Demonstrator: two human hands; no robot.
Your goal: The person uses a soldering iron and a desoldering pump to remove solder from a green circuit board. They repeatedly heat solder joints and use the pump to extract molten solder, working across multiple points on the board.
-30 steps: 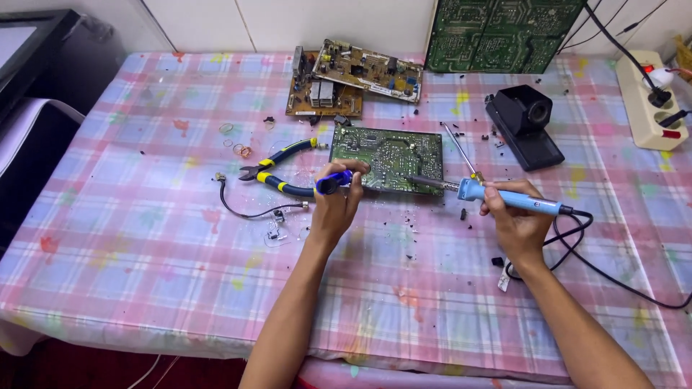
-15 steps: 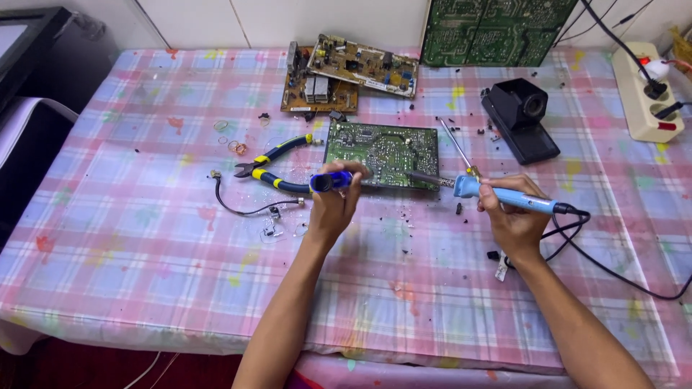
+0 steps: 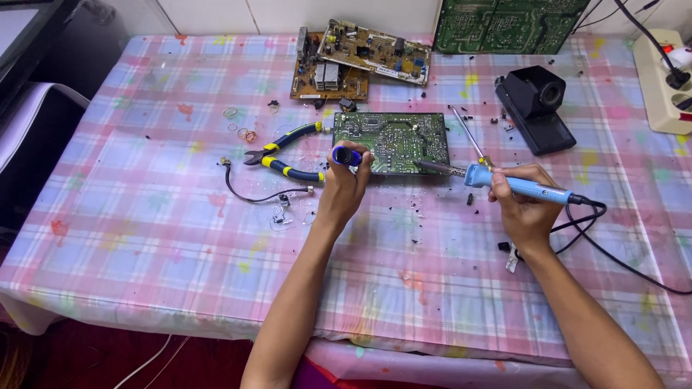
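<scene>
A green circuit board [image 3: 393, 140] lies solder side up in the middle of the table. My left hand [image 3: 344, 189] grips a blue-capped tool [image 3: 346, 155] at the board's near left corner. My right hand [image 3: 522, 205] holds a blue soldering iron [image 3: 515, 186], whose tip rests at the board's near right edge. The iron's black cable [image 3: 613, 252] runs off to the right.
Blue-and-yellow pliers [image 3: 288, 155] and a short black wire [image 3: 252, 193] lie left of the board. Two brown boards [image 3: 360, 57] and a large green board [image 3: 504, 25] sit at the back. A black stand [image 3: 537, 108], a thin screwdriver [image 3: 468, 137] and a power strip [image 3: 663, 79] are on the right.
Both hands hold their tools in much the same pose; the iron's tip stays at the board's edge. The view has shifted slightly.
</scene>
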